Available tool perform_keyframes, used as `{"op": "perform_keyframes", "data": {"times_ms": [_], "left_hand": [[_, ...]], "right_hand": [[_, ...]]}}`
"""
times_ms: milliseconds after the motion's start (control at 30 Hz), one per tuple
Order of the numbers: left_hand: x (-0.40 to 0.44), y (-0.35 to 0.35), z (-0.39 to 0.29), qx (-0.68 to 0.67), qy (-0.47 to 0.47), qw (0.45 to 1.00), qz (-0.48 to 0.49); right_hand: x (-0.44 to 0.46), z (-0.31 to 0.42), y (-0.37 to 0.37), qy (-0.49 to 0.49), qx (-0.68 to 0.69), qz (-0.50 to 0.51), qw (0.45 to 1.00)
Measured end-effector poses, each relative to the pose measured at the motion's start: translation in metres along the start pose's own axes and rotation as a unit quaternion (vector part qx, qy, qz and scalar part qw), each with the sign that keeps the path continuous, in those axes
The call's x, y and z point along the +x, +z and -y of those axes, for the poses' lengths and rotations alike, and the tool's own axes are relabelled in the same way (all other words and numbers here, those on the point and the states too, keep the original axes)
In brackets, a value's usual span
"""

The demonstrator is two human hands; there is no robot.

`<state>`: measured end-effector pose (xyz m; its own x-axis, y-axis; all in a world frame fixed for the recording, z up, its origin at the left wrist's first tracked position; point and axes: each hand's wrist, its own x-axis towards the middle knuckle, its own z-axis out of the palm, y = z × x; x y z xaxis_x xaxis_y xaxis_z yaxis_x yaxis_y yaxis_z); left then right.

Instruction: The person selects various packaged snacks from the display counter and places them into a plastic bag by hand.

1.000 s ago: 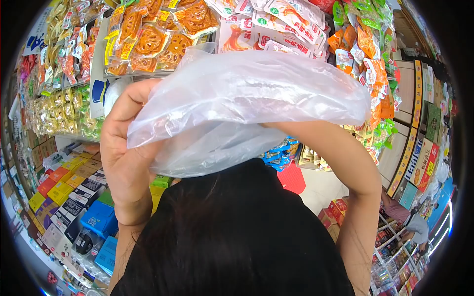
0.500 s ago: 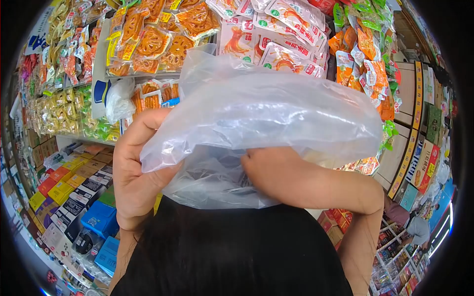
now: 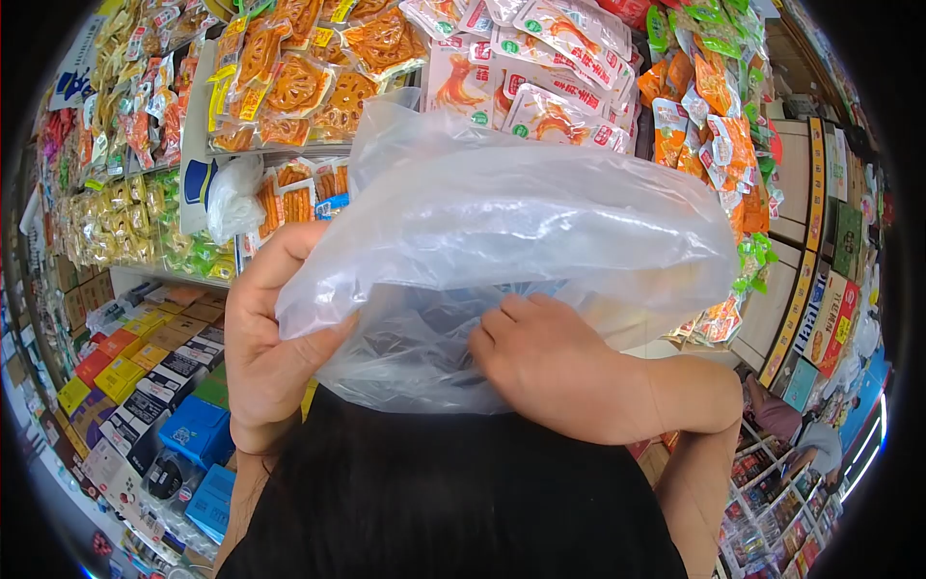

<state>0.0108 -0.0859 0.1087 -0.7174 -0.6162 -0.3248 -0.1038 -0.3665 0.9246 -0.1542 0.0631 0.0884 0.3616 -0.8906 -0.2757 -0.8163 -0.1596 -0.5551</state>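
Note:
A clear plastic bag (image 3: 540, 203) spreads across the middle in front of my chest, its mouth facing me. At the bag's left rim, my left hand (image 3: 275, 338) pinches the film between thumb and fingers. My right hand (image 3: 559, 362) is at the mouth of the bag, knuckles up and fingers curled against the lower film. Its fingertips are hidden, so I cannot make out what they hold. Something bluish shows faintly through the opening, too blurred to name.
Beyond the bag, a display holds packs of lotus root slices (image 3: 299, 87), white snack pouches (image 3: 569, 116) and orange packets (image 3: 723, 145). A bundle of clear bags (image 3: 234, 198) hangs at left. Stacked boxes (image 3: 198, 429) stand lower left. Another person (image 3: 820, 449) is far right.
My right hand has drawn back toward me and down, so its knuckles now show at the bag's mouth. My left hand keeps its hold on the rim.

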Motion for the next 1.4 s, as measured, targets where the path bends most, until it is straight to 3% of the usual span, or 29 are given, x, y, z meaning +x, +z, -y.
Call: {"op": "perform_keyframes", "data": {"times_ms": [133, 300, 400, 533, 633, 833, 933, 1000, 1033, 1067, 1100, 1133, 1200, 1233, 1300, 1333, 1400], "left_hand": [[0.001, 0.005, -0.002, -0.005, 0.029, 1.000, -0.010], [-0.001, 0.002, 0.002, -0.049, 0.040, 0.998, -0.020], [0.002, 0.003, 0.000, -0.058, 0.059, 0.996, -0.031], [0.005, -0.001, 0.002, -0.054, 0.084, 0.993, -0.054], [0.004, 0.004, -0.002, -0.002, 0.091, 0.990, -0.105], [0.005, -0.006, 0.002, -0.007, 0.124, 0.987, -0.104], [0.007, 0.005, -0.002, -0.099, 0.136, 0.982, -0.088], [0.006, -0.001, 0.000, -0.045, 0.125, 0.986, -0.105], [0.005, -0.003, 0.000, 0.009, 0.114, 0.986, -0.122], [0.006, -0.001, 0.000, 0.009, 0.114, 0.986, -0.122], [0.007, 0.002, -0.001, -0.040, 0.122, 0.986, -0.106], [0.008, 0.004, -0.002, -0.089, 0.131, 0.983, -0.089], [0.008, 0.005, -0.003, -0.086, 0.128, 0.984, -0.090], [0.008, 0.005, -0.004, -0.084, 0.126, 0.984, -0.091], [0.009, 0.004, -0.002, -0.081, 0.127, 0.984, -0.091], [0.009, 0.003, -0.002, -0.078, 0.129, 0.985, -0.090], [0.008, 0.003, -0.002, -0.076, 0.126, 0.985, -0.095]], "right_hand": [[0.003, -0.001, -0.004, -0.006, -0.001, 0.004, 1.000], [0.008, 0.001, -0.021, 0.086, 0.096, 0.141, 0.982], [0.009, -0.007, -0.012, 0.063, 0.067, 0.057, 0.994], [0.006, -0.010, -0.024, 0.067, 0.086, 0.032, 0.994], [-0.010, -0.015, -0.020, 0.010, 0.075, 0.063, 0.995], [-0.034, -0.024, -0.015, -0.136, -0.055, -0.060, 0.987], [-0.039, -0.024, -0.028, -0.202, -0.145, -0.122, 0.961], [-0.040, -0.024, -0.032, -0.244, -0.204, -0.162, 0.934], [-0.038, -0.020, -0.022, -0.244, -0.204, -0.162, 0.934], [-0.034, -0.012, -0.004, -0.161, -0.288, -0.176, 0.927], [-0.025, -0.006, 0.000, -0.076, -0.368, -0.188, 0.908], [-0.025, -0.004, -0.007, -0.077, -0.367, -0.188, 0.908], [-0.025, 0.000, -0.031, -0.060, -0.262, -0.060, 0.961], [-0.019, 0.002, -0.034, -0.060, -0.262, -0.059, 0.961], [-0.009, 0.005, -0.036, 0.004, -0.276, 0.038, 0.960], [-0.012, 0.005, -0.028, 0.004, -0.276, 0.038, 0.960], [-0.015, 0.003, -0.011, -0.006, -0.305, -0.101, 0.947]]}}
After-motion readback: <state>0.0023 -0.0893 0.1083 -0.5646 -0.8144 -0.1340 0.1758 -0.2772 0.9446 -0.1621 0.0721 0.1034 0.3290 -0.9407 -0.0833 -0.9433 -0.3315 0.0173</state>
